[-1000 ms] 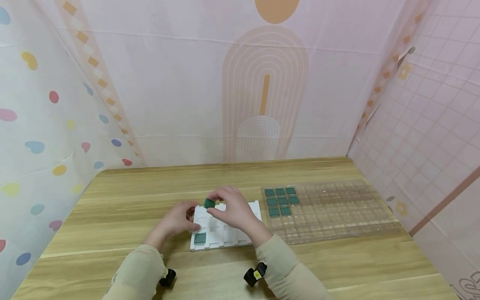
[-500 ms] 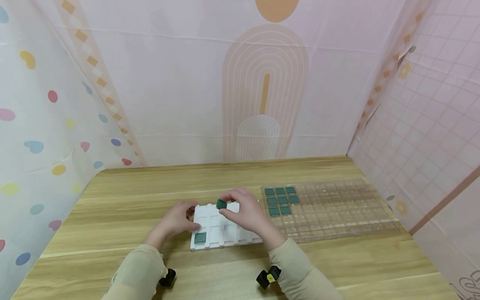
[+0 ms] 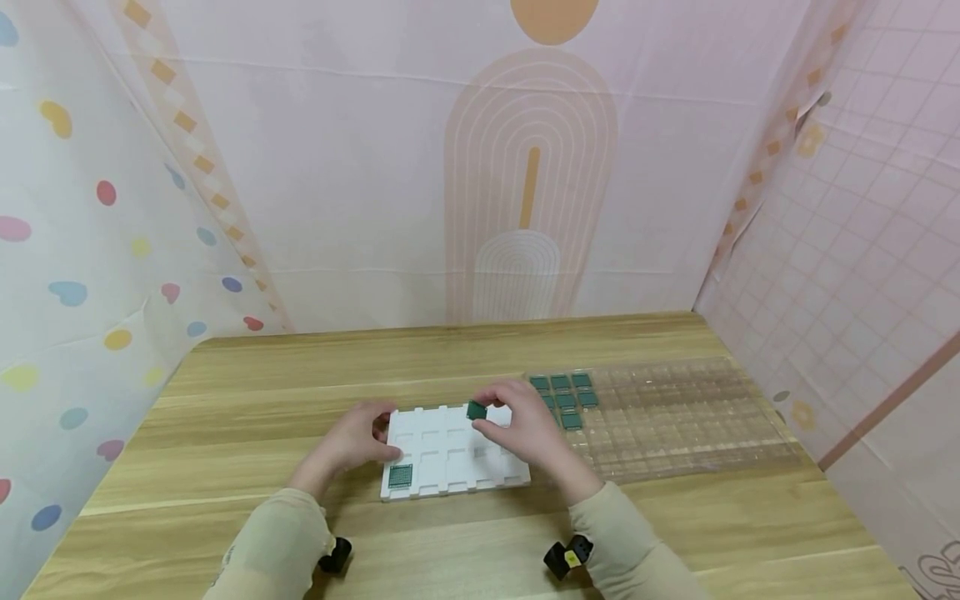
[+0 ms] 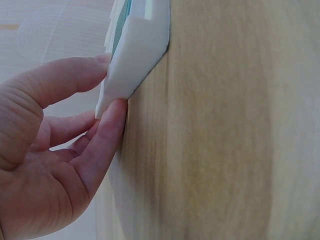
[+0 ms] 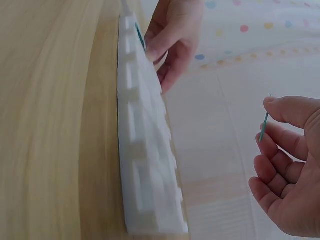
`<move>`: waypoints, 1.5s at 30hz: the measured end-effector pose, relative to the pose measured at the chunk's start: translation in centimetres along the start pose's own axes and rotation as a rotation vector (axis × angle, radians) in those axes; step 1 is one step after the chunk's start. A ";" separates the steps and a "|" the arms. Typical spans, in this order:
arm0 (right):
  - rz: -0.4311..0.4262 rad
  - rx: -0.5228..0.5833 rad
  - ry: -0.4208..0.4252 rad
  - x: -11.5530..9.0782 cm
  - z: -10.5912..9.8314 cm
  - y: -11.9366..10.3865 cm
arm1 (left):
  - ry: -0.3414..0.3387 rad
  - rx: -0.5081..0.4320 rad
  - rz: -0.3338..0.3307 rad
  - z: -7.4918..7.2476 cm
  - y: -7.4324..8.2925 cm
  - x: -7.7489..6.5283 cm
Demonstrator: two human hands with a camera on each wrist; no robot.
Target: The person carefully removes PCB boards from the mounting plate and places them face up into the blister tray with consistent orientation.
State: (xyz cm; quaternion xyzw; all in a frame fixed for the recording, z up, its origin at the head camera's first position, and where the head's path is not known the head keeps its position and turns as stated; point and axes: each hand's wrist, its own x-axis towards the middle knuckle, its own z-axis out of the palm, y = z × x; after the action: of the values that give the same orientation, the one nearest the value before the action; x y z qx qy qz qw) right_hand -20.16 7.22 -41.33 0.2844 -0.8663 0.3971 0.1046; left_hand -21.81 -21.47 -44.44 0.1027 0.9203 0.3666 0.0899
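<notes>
My right hand point(image 3: 522, 423) pinches a small square green circuit board point(image 3: 476, 410) between thumb and fingertips, above the right part of a white slotted tray point(image 3: 440, 468). In the right wrist view the board point(image 5: 264, 126) shows edge-on, apart from the tray. My left hand point(image 3: 351, 439) holds the tray's left end, thumb on top; in the left wrist view the fingertips point(image 4: 118, 112) press the tray's side close to the table. One green board point(image 3: 400, 476) with a dotted pattern lies in the tray's front left pocket.
A long clear plastic tray point(image 3: 690, 417) lies on the wooden table point(image 3: 285, 375) to the right, with several green boards point(image 3: 566, 401) in its left pockets. My right hand partly covers them. Patterned cloth point(image 3: 360, 183) hangs behind and at both sides.
My right hand has moved right over the white tray, carrying the pinched circuit board from its back left corner toward the right. The left hand and the tray stay in place.
</notes>
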 end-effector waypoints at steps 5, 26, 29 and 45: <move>0.034 -0.037 0.001 -0.7 -1.0 1.1 | 0.000 0.012 -0.005 0.0 0.0 -0.1; 0.085 -0.123 0.027 -3.6 -6.5 5.8 | 0.005 0.038 -0.001 0.1 -0.1 0.1; 0.075 -0.150 0.031 -3.8 -7.1 6.3 | 0.003 0.039 0.001 0.0 0.0 0.1; 0.047 -0.312 -0.027 -4.6 -9.5 8.9 | 0.000 0.032 0.020 0.0 -0.1 0.0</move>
State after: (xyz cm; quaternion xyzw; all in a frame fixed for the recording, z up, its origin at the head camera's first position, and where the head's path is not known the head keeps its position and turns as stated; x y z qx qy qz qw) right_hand -21.89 20.84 -42.51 0.2496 -0.9252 0.2560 0.1268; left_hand -21.84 -21.53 -44.49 0.1133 0.9249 0.3529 0.0844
